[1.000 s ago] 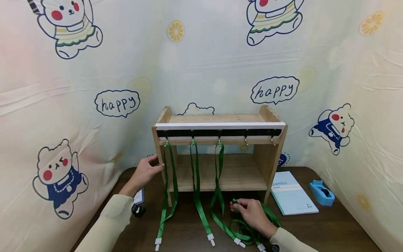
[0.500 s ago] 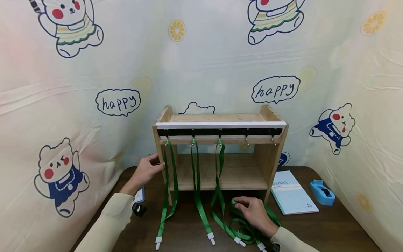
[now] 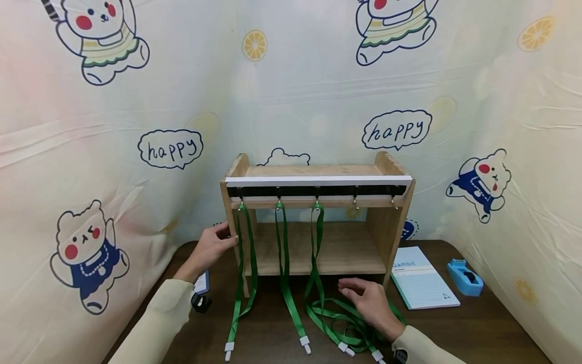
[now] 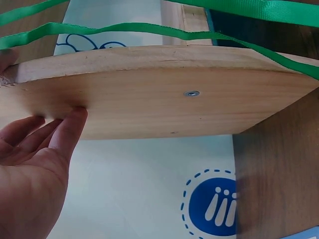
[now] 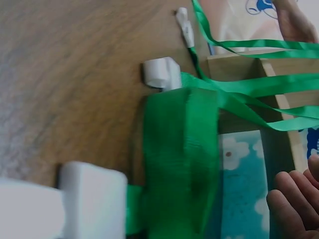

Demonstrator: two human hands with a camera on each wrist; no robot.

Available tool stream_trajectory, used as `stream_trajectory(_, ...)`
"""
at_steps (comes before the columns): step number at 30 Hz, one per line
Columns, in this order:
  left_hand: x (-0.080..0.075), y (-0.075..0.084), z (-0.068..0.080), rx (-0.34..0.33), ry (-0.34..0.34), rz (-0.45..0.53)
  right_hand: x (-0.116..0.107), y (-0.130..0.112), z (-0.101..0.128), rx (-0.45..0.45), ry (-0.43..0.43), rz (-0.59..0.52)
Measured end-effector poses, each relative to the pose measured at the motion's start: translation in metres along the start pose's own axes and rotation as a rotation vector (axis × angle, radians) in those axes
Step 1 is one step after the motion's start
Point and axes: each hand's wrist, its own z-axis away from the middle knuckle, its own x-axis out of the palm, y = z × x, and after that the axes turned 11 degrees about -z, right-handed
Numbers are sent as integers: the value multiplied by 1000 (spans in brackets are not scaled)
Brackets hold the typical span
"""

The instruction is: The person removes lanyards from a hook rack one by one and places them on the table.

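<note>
"happy" handwritten in two speech bubbles printed on the cream cartoon-bear backdrop cloth, "Gambit" in pale letters on the light blue rectangular notepad lying on the table

Green lanyards with white clips, under the right hand; pale wood shelf with a black-and-white strip, at the left hand; cream sleeves; dark brown table.

we cannot read the small print under the title on the notebook. the dark device on the table is half hidden behind our left sleeve. in the right wrist view the green lanyard is blurred, and its white clip is cut by the edge.
</note>
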Motion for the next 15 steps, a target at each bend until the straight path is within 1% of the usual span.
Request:
stream_trajectory(3, 0, 1, 0, -1, -2, -6, -3, -5, 0, -2, 14, -52)
stream_trajectory(8, -1, 1, 0, -6, -6, -6, -11, -17, 0, 8, 47, -90)
stream_trajectory(10, -1, 1, 1, -8, -10, -2, -15, -22, -1, 25, 46, -115)
stream_trajectory(13, -1, 1, 2, -5, -14, -3, -22, -29, -2, 42, 34, -185)
stream_trajectory(15, -1, 1, 2, -1, -15, -3, -25, -34, -3, 34, 25, -227)
